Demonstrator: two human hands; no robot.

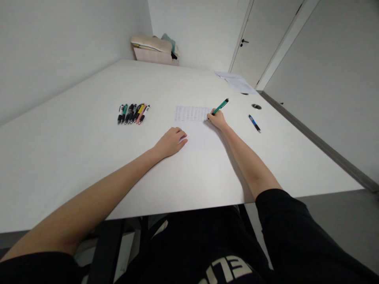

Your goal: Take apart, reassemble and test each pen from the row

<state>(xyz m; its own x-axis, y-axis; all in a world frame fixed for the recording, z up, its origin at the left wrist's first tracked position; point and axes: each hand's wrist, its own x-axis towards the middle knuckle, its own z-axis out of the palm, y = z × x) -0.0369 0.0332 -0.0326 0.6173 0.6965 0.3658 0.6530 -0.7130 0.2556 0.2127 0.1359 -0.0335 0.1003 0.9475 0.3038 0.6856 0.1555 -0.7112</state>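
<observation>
A green pen (220, 105) with black ends is gripped in my right hand (218, 118), its tip down at the right part of a white sheet of paper (199, 136). Rows of small handwriting or print cover the sheet's upper half; the lower half looks blank. My left hand (171, 142) rests on the sheet's left edge, fingers loosely curved and thumb apart, holding nothing. To the right of my right hand lies a blue and black pen (254, 123).
Several pens (133, 114) lie side by side on the white table (89, 157) at the left. Loose papers (237, 83) lie at the far right edge, near a round metal fitting (256, 106). A pink box (152, 55) with folded cloth stands behind the far edge.
</observation>
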